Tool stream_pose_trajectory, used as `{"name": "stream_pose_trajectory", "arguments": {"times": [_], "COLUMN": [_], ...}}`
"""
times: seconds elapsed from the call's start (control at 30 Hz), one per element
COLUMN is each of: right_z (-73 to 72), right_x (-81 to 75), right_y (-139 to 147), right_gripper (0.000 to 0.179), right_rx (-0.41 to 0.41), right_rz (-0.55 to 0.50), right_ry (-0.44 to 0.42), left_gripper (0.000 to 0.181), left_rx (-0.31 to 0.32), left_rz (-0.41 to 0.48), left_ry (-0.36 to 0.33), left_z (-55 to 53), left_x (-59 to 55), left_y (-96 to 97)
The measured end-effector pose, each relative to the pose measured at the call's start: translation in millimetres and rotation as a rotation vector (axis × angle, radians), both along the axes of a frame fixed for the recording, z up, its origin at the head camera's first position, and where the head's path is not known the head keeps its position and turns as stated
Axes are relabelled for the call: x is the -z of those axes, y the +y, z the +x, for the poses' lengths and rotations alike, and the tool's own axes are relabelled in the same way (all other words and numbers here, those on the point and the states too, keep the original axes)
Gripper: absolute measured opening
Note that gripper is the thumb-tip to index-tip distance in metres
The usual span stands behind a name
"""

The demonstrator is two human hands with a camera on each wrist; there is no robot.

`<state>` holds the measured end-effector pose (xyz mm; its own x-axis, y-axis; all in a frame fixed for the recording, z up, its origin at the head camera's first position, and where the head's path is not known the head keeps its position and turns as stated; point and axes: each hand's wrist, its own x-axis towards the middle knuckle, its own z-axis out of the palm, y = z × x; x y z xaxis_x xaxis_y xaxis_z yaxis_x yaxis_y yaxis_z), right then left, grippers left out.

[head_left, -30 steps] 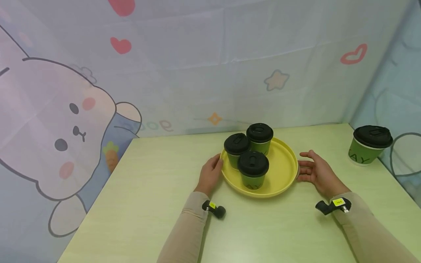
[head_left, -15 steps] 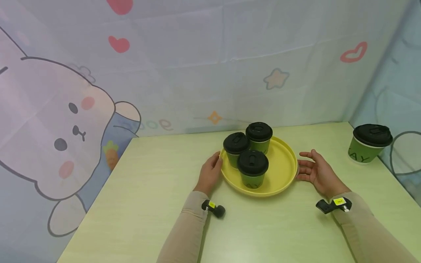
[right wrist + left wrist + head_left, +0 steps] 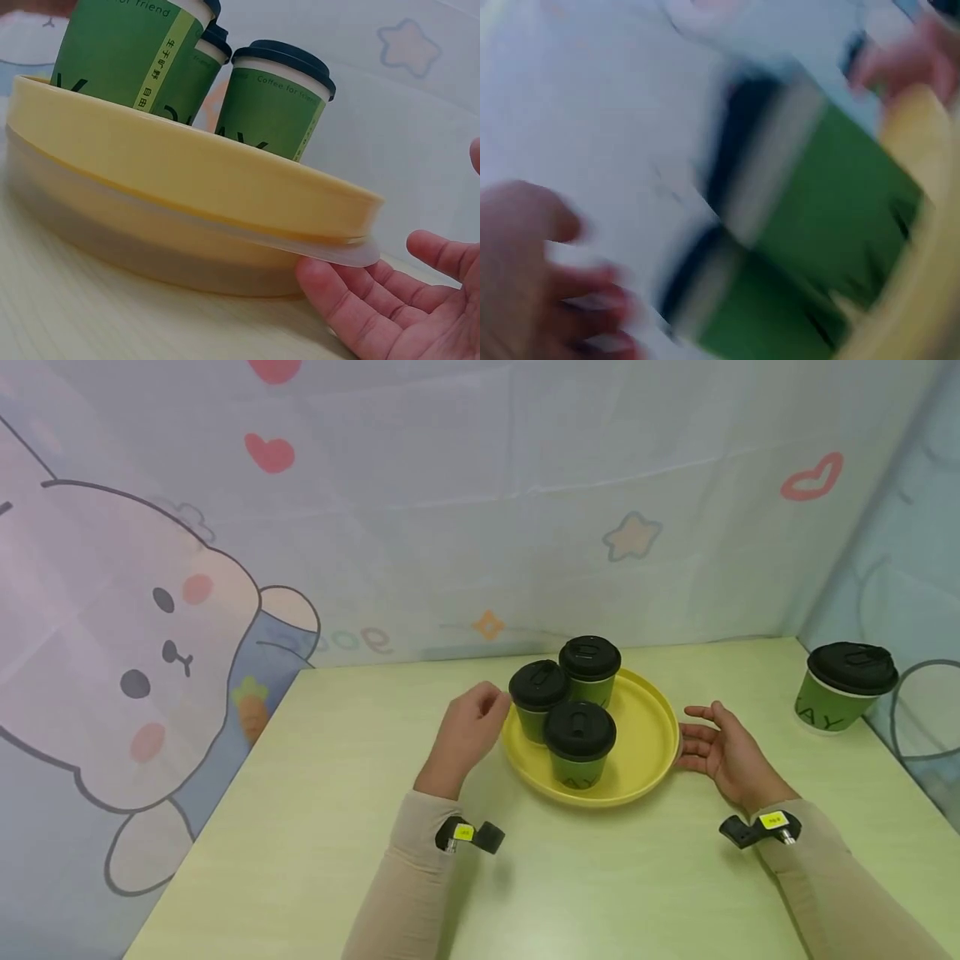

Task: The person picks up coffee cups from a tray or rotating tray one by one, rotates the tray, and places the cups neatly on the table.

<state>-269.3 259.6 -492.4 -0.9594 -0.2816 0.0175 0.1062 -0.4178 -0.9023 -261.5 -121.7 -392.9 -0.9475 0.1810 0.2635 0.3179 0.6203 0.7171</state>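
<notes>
A round yellow tray (image 3: 641, 735) carries three green paper cups with black lids: a front cup (image 3: 577, 747), a left cup (image 3: 537, 702) and a back cup (image 3: 591, 670). My left hand (image 3: 467, 731) is raised beside the tray's left rim, near the left cup, fingers loosely bent and holding nothing. Motion blurs the left wrist view, where a gap shows between those fingers and the cups. At the tray's right side, my right hand (image 3: 731, 760) has its fingers extended; in the right wrist view the fingertips (image 3: 319, 279) touch a pale translucent lip below the yellow wall.
Another lidded green cup (image 3: 832, 702) stands apart at the table's right edge. Behind the pale table (image 3: 360, 760) hangs a printed cloth (image 3: 420, 527) with a cartoon animal, hearts and a star. A second cloth covers the right side.
My left hand has come off the tray's left rim, rising slightly up and to the left. The right hand, tray and cups have stayed in place.
</notes>
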Motion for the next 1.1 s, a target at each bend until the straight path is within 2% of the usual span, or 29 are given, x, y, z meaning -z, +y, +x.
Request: {"name": "stream_pose_trajectory", "arguments": {"times": [0.1,0.17,0.2,0.3,0.47,0.6,0.83,1.1], "right_z": [-0.5,-1.3,-1.6,-2.1,-1.7,-1.5,-1.1,-0.5], "right_x": [1.2,1.4,1.6,2.3,2.9,3.0,2.7,1.9], "right_y": [1,1,1,1,1,1,1,1], "right_gripper": [0.049,0.049,0.049,0.049,0.047,0.047,0.048,0.048], "right_rx": [0.006,0.008,0.010,0.008,0.003,0.013,0.018,0.014], "right_rz": [0.000,-0.003,-0.005,-0.016,-0.018,-0.004,0.001,0.001], "right_ry": [-0.004,-0.008,-0.008,-0.004,0.007,0.006,0.010,0.011], "left_gripper": [0.027,0.028,0.027,0.028,0.028,0.029,0.041,0.031], "left_rx": [0.202,0.315,0.351,0.424,0.513,0.534,0.491,0.456], "left_rz": [-0.272,-0.404,-0.448,-0.527,-0.634,-0.680,-0.722,-0.723], "left_ry": [-0.203,-0.270,-0.290,-0.311,-0.275,-0.288,-0.374,-0.372], "left_z": [23.6,35.7,40.7,50.3,55.0,54.4,51.0,46.3], "left_x": [-27.7,-37.4,-39.3,-38.7,-30.0,-24.0,-18.4,-18.2], "left_y": [6.4,12.0,15.5,28.0,44.6,51.1,52.7,49.8]}}
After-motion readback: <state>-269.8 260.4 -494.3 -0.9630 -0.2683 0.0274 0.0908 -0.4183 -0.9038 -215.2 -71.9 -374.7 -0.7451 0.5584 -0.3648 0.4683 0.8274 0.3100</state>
